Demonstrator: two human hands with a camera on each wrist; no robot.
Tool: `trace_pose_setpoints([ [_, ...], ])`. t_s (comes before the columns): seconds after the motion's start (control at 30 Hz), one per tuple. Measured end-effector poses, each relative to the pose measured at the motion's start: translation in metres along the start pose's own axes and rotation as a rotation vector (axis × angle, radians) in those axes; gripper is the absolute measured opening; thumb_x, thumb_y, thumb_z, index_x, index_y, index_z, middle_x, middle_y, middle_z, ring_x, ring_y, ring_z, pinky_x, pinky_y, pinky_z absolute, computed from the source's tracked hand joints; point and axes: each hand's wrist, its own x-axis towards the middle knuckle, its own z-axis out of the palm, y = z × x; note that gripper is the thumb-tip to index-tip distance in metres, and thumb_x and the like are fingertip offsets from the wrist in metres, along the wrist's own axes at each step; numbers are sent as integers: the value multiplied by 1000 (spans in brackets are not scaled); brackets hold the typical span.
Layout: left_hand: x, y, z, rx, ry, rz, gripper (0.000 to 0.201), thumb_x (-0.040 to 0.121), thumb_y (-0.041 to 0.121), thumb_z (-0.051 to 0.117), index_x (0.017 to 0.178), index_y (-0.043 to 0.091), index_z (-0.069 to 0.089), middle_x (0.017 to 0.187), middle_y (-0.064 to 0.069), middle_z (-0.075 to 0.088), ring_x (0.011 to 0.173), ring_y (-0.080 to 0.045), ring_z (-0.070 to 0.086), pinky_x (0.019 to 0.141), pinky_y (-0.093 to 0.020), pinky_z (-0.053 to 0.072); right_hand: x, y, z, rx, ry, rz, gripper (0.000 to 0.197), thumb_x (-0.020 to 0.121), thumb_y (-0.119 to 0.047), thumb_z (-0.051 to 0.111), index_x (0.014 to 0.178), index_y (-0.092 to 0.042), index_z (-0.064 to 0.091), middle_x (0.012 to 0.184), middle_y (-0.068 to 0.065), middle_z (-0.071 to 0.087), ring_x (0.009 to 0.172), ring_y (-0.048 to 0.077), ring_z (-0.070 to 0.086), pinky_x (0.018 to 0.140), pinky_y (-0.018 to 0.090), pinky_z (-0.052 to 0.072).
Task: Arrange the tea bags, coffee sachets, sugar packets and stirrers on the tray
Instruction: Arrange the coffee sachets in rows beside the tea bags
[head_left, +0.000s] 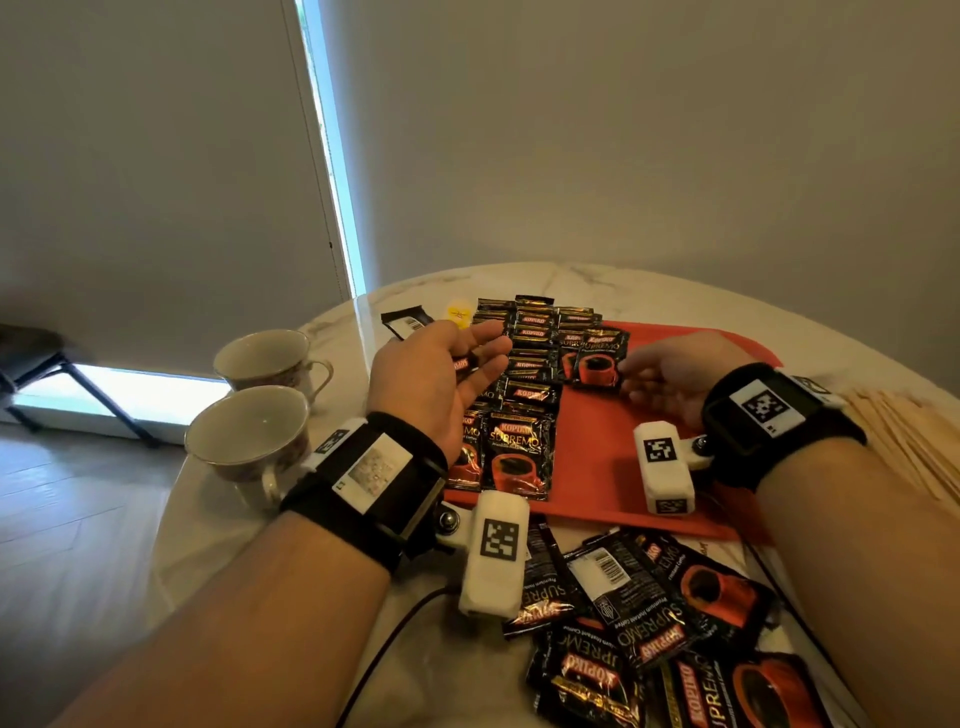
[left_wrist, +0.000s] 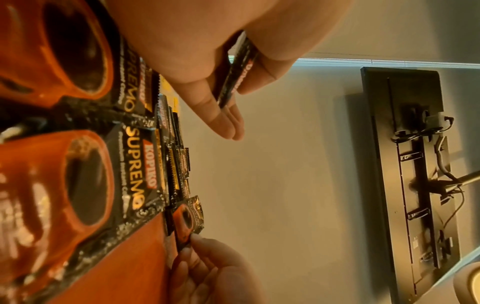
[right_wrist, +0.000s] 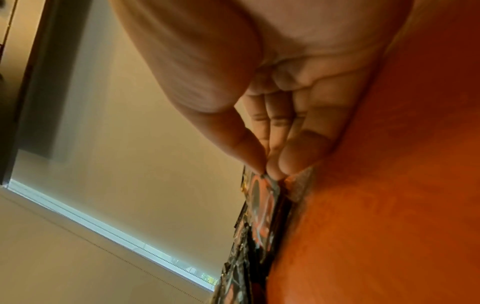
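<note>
**Two hands at work over the sachet rows**

On the red tray's (head_left: 623, 499) left half, black coffee sachets (head_left: 530, 358) lie in overlapping rows that run from its near edge to its far edge and past it onto the marble table (head_left: 649, 291).

The left hand (head_left: 431, 379) hovers palm-up above those rows, its fingers loosely extended, and a single small sachet (head_left: 464, 364) sits clamped between thumb and fingers; the left wrist view shows the same sachet (left_wrist: 236, 70) edge-on in that grasp.

The right hand (head_left: 675, 374) rests low on the tray near its far edge. Its thumb and fingertips (right_wrist: 275, 164) pinch the right edge of a sachet picturing a red cup (head_left: 597, 364), at the right side of the rows.

A loose heap of sachets (head_left: 649, 623) lies off the tray at the table's near edge. Wooden stirrers (head_left: 904, 441) lie by the table's right edge, and two teacups (head_left: 249, 441) stand by its left edge.
</note>
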Motion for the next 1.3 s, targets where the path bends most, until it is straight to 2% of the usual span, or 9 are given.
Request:
trace_pose_setpoints([
  [0.07, 1, 0, -1, -5, 7, -3, 30, 95, -8, 44, 123, -2, 54, 98, -20, 79, 83, -28, 78, 75, -37, 66, -6, -1, 2, -8, -26, -2, 8, 89, 2, 67, 81, 1, 64, 65, 11, 62, 52, 15, 60, 46, 21, 53],
  [0.17, 2, -1, -1, -7, 18, -5, 35, 96, -7, 49, 130, -1, 54, 99, -20, 79, 85, -29, 79, 69, -33, 65, -12, -3, 3, -20, -53, -4, 8, 89, 2, 67, 82, 2, 65, 69, 13, 63, 60, 18, 59, 59, 26, 52],
  [0.3, 2, -3, 0, 35, 22, 11, 25, 96, -6, 55, 118, 5, 58, 104, -19, 77, 90, -29, 79, 73, -33, 64, -13, -4, 4, -31, -60, 5, 5, 90, 1, 68, 86, 3, 66, 73, 14, 65, 63, 18, 60, 64, 27, 51],
  [0.43, 2, -4, -1, 106, -2, 16, 17, 98, -3, 58, 111, 7, 61, 106, -17, 77, 94, -29, 78, 76, -34, 64, -12, -4, 5, -40, -69, 8, 5, 91, 1, 69, 95, 4, 68, 73, 12, 65, 62, 16, 61, 57, 24, 54],
  [0.53, 2, -6, -2, 155, -18, 20, 12, 98, -2, 60, 103, 9, 64, 102, -15, 76, 88, -24, 77, 77, -33, 64, -10, -3, 6, -44, -70, 10, 6, 91, -2, 69, 95, 2, 68, 73, 11, 64, 62, 15, 60, 56, 24, 54],
  [0.7, 2, -7, -3, 170, -27, 27, 15, 97, -2, 64, 109, 6, 68, 97, -11, 77, 86, -21, 77, 79, -34, 65, -5, -2, 6, -1, -83, 13, 5, 94, -6, 67, 93, -2, 66, 74, 9, 64, 63, 16, 63, 57, 25, 57],
  [1.0, 1, -4, -2, 135, -9, 11, 17, 96, -6, 59, 106, 6, 67, 97, -13, 75, 83, -20, 77, 78, -34, 66, -7, -4, 6, 49, -92, 12, 16, 98, -12, 63, 109, -3, 68, 79, 8, 66, 64, 16, 63, 60, 27, 55],
  [1.2, 1, -4, -2, 185, -91, 46, 20, 92, -9, 67, 104, 6, 73, 96, -10, 79, 85, -16, 78, 77, -27, 64, -15, -12, 12, 72, -55, -90, 14, 94, -23, 70, 101, -11, 72, 79, 1, 67, 67, 14, 59, 65, 30, 52],
  [1.3, 2, -3, -3, 264, -115, 129, 31, 91, -15, 63, 94, 12, 79, 96, -5, 79, 83, -12, 76, 77, -27, 63, -33, -24, 21, 86, -180, -150, 26, 94, -40, 69, 92, -14, 73, 80, 0, 69, 67, 15, 59, 71, 33, 52],
])
